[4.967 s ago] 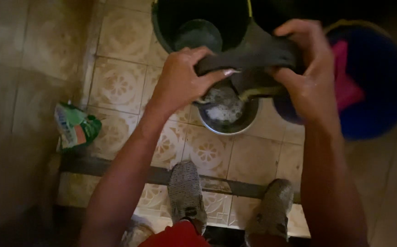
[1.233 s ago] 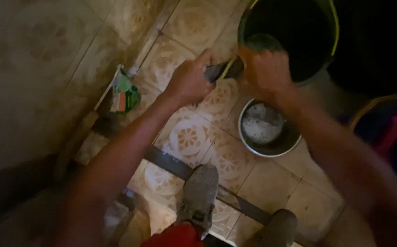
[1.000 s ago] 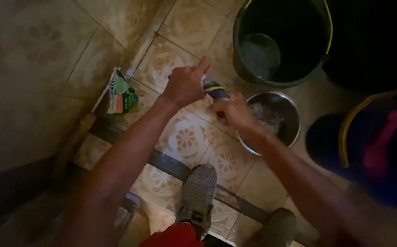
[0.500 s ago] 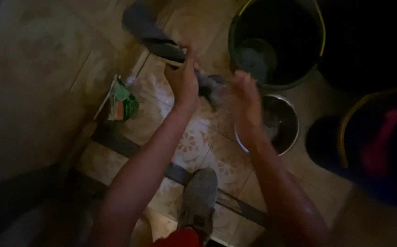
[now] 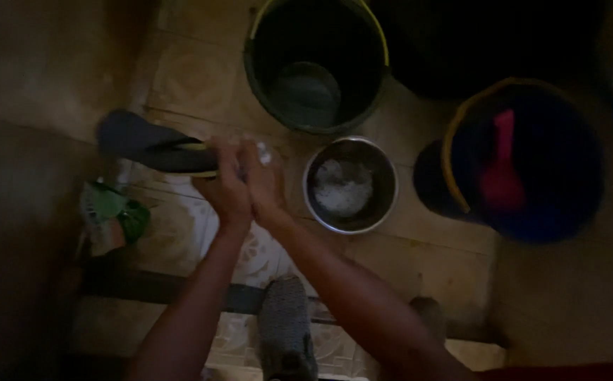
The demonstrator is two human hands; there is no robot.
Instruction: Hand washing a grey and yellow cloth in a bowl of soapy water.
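My left hand (image 5: 222, 187) and my right hand (image 5: 264, 185) are pressed together over the patterned tile floor, both closed on one end of a dark shoe (image 5: 153, 147) with a yellowish edge. The shoe sticks out to the left, blurred. A steel bowl (image 5: 350, 185) with white suds sits on the floor just right of my hands. A dark green bucket (image 5: 315, 63) with a smaller cup inside stands beyond them.
A green detergent packet (image 5: 112, 215) lies at the left by the wall. A blue bucket (image 5: 532, 162) holding something pink stands at the right. My grey shoe (image 5: 285, 328) is at the bottom, beside a dark floor strip.
The shoe has swung from upper left, near the bucket, down to the left. My right hand has closed in beside my left. The view has shifted and darkened.
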